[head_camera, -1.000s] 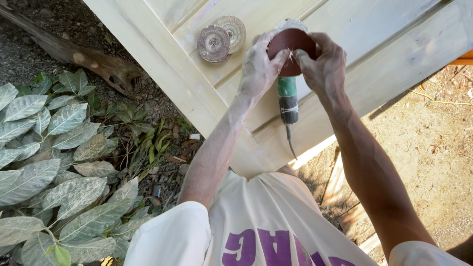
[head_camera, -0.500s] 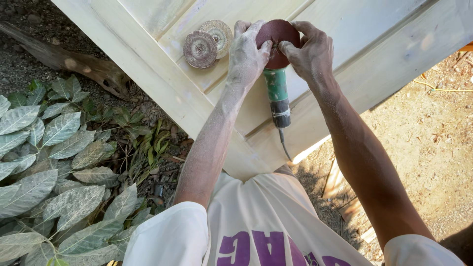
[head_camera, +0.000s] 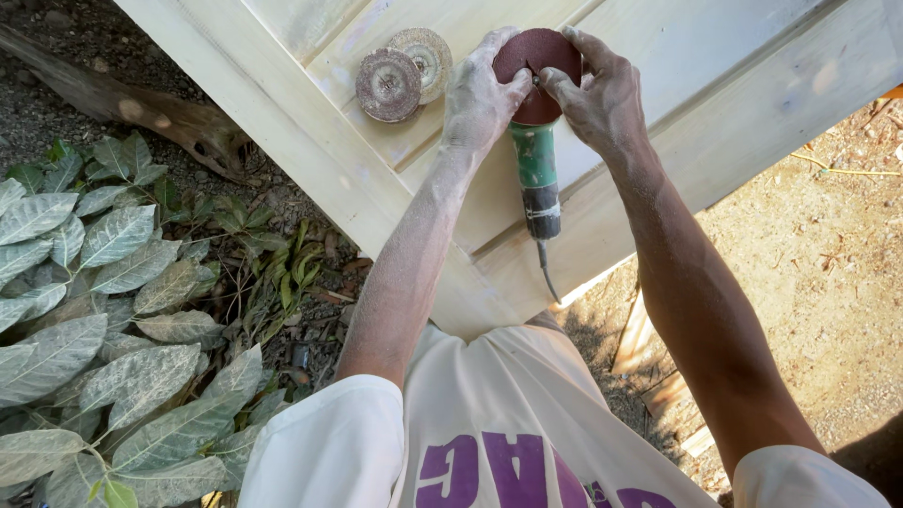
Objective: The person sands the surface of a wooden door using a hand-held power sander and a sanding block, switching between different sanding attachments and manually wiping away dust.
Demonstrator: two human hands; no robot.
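Note:
A green angle grinder [head_camera: 537, 174] lies on a pale wooden door panel [head_camera: 715, 85], its head pointing away from me. A dark red sanding disc [head_camera: 538, 52] sits on the grinder's head. My left hand [head_camera: 478, 94], dusted white, presses on the disc's left edge. My right hand [head_camera: 602, 94] grips the disc's right edge, fingers curled over it. Both thumbs meet at the disc's near side. The grinder's cord [head_camera: 547, 273] trails toward my body.
Two worn round discs [head_camera: 404, 71] lie overlapping on the panel left of my hands. Dusty green leaves [head_camera: 103, 310] and a dead branch [head_camera: 141, 108] cover the ground at left. Bare dirt [head_camera: 828, 245] and wood strips [head_camera: 649, 348] lie at right.
My hands have shifted around the disc's rim, pressing it flatter on the grinder head. The grey backing seen behind the disc a second ago is now covered. The view shifted slightly.

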